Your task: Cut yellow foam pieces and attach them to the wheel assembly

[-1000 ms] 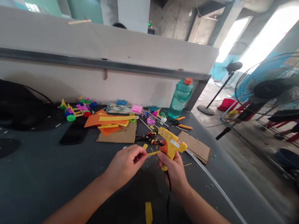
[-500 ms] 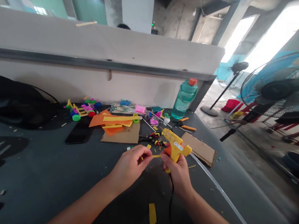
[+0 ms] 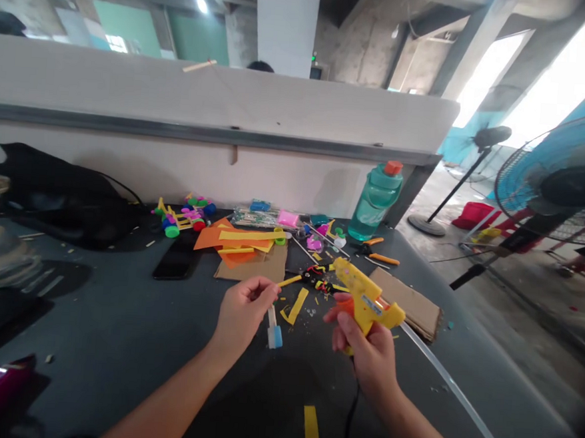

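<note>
My left hand [image 3: 240, 319] pinches a thin yellow strip [image 3: 291, 281] between thumb and fingers; its free end points right. A yellow hot glue gun [image 3: 367, 297] is gripped in my right hand [image 3: 373, 351], nozzle up and to the left, apart from the strip. Out of the gun's back runs a long translucent glue stick [image 3: 454, 384]. Just behind the strip lie pliers [image 3: 313, 272] with black, red and yellow parts. Yellow paper scraps [image 3: 296, 306] are spread between my hands. A white piece with a blue end [image 3: 275, 336] lies beside my left hand.
Orange and yellow paper [image 3: 216, 235] lies on cardboard [image 3: 269, 271], beside a black phone [image 3: 174, 257]. Colourful small wheeled models [image 3: 182, 218] stand at the back. A green bottle [image 3: 376, 201], orange-handled pliers [image 3: 382, 257] and more cardboard [image 3: 411, 304] are on the right. A fan [image 3: 565, 188] stands beyond.
My hands have moved apart: the left keeps the yellow strip, while the right has drawn away with the glue gun. The strip's other end has left my right fingers. The view has shifted slightly left.
</note>
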Tool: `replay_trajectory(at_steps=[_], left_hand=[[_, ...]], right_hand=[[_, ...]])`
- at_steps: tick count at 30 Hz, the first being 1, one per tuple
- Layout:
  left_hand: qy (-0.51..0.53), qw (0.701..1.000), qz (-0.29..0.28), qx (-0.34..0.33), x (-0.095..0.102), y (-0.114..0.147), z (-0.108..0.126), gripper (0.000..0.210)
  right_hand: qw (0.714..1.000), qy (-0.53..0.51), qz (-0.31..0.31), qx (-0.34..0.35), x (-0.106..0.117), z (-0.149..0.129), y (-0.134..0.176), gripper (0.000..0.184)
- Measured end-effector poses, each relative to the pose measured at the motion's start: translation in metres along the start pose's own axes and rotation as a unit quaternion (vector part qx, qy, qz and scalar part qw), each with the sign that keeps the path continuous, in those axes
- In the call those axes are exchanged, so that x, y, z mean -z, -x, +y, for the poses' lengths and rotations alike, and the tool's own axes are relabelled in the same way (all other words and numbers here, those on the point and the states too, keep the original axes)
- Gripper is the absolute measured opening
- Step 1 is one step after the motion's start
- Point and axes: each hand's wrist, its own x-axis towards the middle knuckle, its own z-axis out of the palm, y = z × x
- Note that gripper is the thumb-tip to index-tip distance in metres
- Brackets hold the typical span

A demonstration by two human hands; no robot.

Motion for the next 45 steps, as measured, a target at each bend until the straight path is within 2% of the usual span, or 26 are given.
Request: replay_trajectory(at_steps=[4,8,15,35,45], left_hand=[[-0.009,0.998,0.056,-0.022,0.004,-0.002,-0.005,0.022],[-0.065,0.993,0.077,-0.055,0.004,0.0,-0.007,0.021],[-0.113,0.983,0.089,-0.111,0.006,0.001,-0.007,0.021],[-0.147,0.974,0.073,-0.156,0.007,0.002,-0.01,0.02],[-0.143,0.973,0.073,-0.162,0.006,0.001,-0.009,0.02]], right_hand=[[0.996,0.013,-0.086,-0.03,-0.005,0.006,0.013,0.035],[0.99,0.045,-0.119,-0.058,-0.01,0.014,0.021,0.034],[0.992,0.056,-0.096,-0.064,-0.015,0.015,0.018,0.037],[0.984,0.11,-0.129,-0.06,-0.014,0.014,0.017,0.038],[0.985,0.107,-0.113,-0.07,-0.015,0.016,0.017,0.038]])
